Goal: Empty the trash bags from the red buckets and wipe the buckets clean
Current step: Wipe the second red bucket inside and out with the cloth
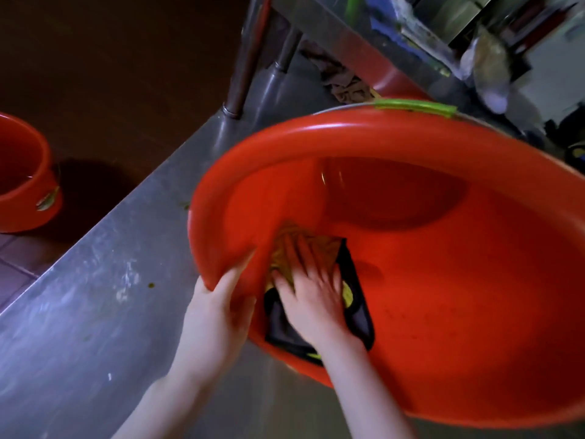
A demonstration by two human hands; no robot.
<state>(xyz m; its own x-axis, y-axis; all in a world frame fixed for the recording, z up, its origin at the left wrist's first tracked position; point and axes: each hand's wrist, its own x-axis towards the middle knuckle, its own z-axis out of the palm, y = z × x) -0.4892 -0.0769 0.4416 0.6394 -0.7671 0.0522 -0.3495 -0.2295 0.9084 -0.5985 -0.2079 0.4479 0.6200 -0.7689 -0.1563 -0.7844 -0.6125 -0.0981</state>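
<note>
A large red bucket (443,280) lies tipped on a steel counter (95,312), its mouth facing me. My left hand (218,305) grips its near rim, thumb inside and fingers outside. Inside the bucket, my right hand (313,286) presses flat, fingers spread, on a yellow and black cloth (357,299) against the lower left wall. No trash bag shows in this bucket. A second red bucket (22,179) stands upright on the dark floor at the far left, partly cut off by the frame edge.
A green and metal handle (414,106) runs along the big bucket's far rim. Steel table legs (250,55) rise behind the counter. A crumpled brown rag (345,80) and part of another red bucket (395,80) lie under a cluttered steel shelf (459,33).
</note>
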